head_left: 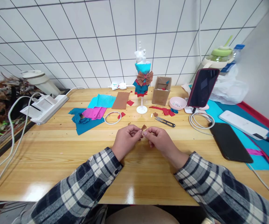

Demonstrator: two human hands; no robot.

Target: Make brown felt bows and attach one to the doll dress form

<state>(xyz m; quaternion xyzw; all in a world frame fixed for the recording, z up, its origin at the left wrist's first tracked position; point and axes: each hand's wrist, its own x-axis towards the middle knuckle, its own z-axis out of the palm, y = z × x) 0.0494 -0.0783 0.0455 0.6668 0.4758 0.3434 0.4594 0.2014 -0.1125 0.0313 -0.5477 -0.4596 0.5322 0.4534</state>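
Note:
A small piece of brown crepe paper (144, 127) is pinched between my two hands above the middle of the table. My left hand (129, 138) grips its left side with thumb and forefinger, and my right hand (159, 138) closes on it from the right. Most of the piece is hidden by my fingertips. Just beyond my right hand lie black thread snips (165, 121) and a brown scrap (155, 114). Behind my hands stands a white miniature dress form (141, 109), dressed in turquoise, teal and red with a brown bow (145, 77).
Left of the form are turquoise (101, 101), brown (121, 100), magenta (95, 113) and teal sheets (87, 126), plus a white ring (112, 118). To the right are a cardboard box (161, 91), pink bowl (178, 103), propped phone (203, 88), flat black phone (231, 141) and cables. A power strip (47, 107) sits left.

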